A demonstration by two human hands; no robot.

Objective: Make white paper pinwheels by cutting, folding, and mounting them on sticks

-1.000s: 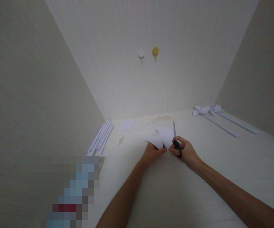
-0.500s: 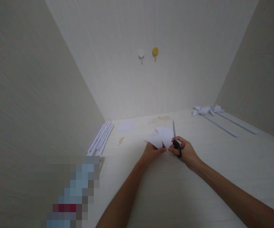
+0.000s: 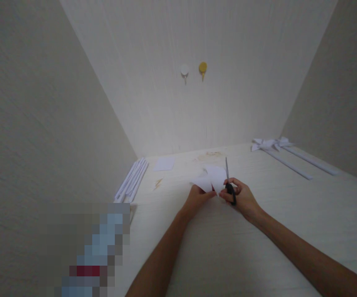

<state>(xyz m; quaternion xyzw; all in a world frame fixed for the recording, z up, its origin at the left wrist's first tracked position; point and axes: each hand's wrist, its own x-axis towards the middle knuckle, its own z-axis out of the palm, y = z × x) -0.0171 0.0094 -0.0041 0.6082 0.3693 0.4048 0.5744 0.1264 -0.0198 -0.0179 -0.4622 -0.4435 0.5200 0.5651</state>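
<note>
My left hand point(image 3: 197, 199) is closed on a piece of white paper point(image 3: 216, 176) near the middle of the table. A slit splits the paper near its lower edge, between my hands. In my right hand point(image 3: 240, 199) are scissors with black handles point(image 3: 230, 194), their blade pointing up and away from me. The thumb and a finger of that hand are also at the paper's lower right corner; whether they pinch it I cannot tell.
Rolled white paper sticks point(image 3: 132, 178) lie at the left beside a flat paper square point(image 3: 164, 163). Toothpick-like slivers point(image 3: 158, 183) rest nearby. Two paper pinwheels on sticks point(image 3: 266, 144) lie at the right. White point(image 3: 184, 70) and yellow hooks point(image 3: 202, 67) are on the back wall.
Both hands stay almost in place with the paper and scissors. The fingertips at the paper's lower edge have shifted very slightly apart.
</note>
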